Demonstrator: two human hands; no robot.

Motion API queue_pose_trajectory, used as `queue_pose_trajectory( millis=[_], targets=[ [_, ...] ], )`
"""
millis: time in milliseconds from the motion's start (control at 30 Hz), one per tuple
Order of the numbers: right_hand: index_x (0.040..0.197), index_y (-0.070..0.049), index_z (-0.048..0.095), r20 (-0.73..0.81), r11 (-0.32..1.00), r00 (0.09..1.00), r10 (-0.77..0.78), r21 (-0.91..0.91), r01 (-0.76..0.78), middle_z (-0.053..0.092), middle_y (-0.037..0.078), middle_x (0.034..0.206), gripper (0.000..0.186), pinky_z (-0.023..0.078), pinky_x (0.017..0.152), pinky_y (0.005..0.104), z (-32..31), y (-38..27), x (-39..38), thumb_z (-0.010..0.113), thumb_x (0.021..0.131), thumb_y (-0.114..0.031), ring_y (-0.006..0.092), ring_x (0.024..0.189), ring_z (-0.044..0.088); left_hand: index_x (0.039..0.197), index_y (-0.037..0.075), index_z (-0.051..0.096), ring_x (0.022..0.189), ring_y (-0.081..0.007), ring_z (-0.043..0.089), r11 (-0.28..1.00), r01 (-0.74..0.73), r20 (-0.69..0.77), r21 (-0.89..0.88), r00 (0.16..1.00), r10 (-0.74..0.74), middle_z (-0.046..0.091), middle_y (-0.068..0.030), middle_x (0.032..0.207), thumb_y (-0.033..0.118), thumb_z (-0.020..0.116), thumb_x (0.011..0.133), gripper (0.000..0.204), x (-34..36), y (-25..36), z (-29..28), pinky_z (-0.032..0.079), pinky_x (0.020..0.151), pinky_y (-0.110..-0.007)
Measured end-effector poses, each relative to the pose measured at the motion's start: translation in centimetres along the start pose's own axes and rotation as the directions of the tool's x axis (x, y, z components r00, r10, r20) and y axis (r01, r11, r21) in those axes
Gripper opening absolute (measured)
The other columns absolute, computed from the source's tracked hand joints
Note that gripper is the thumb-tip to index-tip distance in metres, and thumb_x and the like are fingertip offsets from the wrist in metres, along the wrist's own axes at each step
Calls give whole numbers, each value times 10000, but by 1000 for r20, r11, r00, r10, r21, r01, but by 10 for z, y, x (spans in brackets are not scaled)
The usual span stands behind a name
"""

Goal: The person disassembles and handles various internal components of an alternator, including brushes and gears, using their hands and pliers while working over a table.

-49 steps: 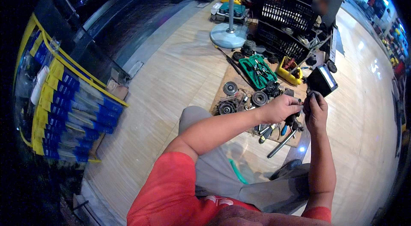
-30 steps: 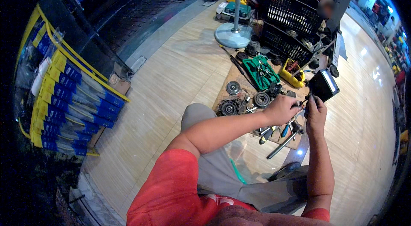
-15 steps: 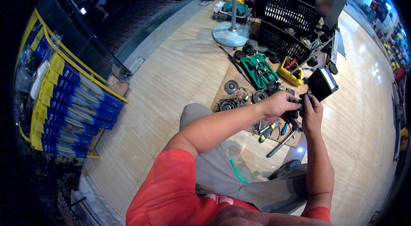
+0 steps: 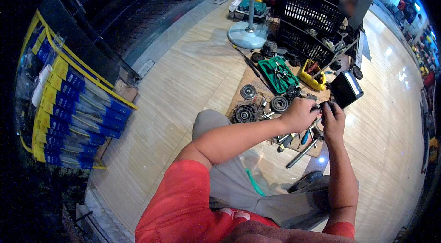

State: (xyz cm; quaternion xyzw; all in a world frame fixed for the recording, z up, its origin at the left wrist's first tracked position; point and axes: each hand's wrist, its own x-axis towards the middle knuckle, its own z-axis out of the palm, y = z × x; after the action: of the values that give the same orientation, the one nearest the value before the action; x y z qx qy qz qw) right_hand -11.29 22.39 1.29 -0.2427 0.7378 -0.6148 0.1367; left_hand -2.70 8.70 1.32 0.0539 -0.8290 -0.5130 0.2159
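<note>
My left hand (image 4: 299,115) is closed, fingers curled, out over the right side of a parts-covered brown board (image 4: 236,100). Beside it my right hand (image 4: 334,121) pinches a small dark part (image 4: 323,104), and the fingertips of both hands meet around there. Most of that piece is hidden by my fingers, so its kind does not show. Just below the hands lie a blue-handled tool (image 4: 305,137), a metal tube (image 4: 301,155) and a yellow-and-black handled tool (image 4: 285,143). Round metal parts, among them a ringed wheel (image 4: 279,103) and a toothed disc (image 4: 243,114), lie to the left.
Beyond the board's middle are a green tool tray (image 4: 278,75), a yellow bin (image 4: 312,76) and a black box (image 4: 347,90). Black crates (image 4: 312,8) and a standing fan's base (image 4: 248,37) stand farther back. Blue-and-yellow packages (image 4: 76,105) hang on a rack at left.
My left hand has turned and curled into a fist, covering the dark part that showed below it. My right hand stays nearly in place, its fingers shifted slightly.
</note>
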Motion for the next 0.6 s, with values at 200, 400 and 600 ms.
queue_pose_trajectory(
  millis=[200,400,600],
  targets=[
    [1007,26,635,57,998,998,37,46,-40,644,45,871,189,461,677,232,-1,-4,-2,552,926,-123,94,774,562,809,-37,637,636,-301,615,966,117,123,-230,988,-90,619,-219,707,197,613,824,236,6,-12,2,471,624,-394],
    [1001,27,634,26,999,998,52,16,-52,644,40,849,186,471,631,234,6,-12,-7,560,924,-125,84,724,562,815,-31,636,639,-323,625,1000,-20,18,-16,1000,20,622,-220,712,186,602,829,221,5,-11,1,475,610,-407],
    [986,25,639,2,999,999,33,-32,-33,645,41,835,177,482,628,242,6,-6,-6,568,915,-120,89,712,573,826,-25,637,691,-388,619,995,-72,-14,74,997,73,623,-235,751,187,612,821,213,7,-15,5,482,620,-435]
  ],
)
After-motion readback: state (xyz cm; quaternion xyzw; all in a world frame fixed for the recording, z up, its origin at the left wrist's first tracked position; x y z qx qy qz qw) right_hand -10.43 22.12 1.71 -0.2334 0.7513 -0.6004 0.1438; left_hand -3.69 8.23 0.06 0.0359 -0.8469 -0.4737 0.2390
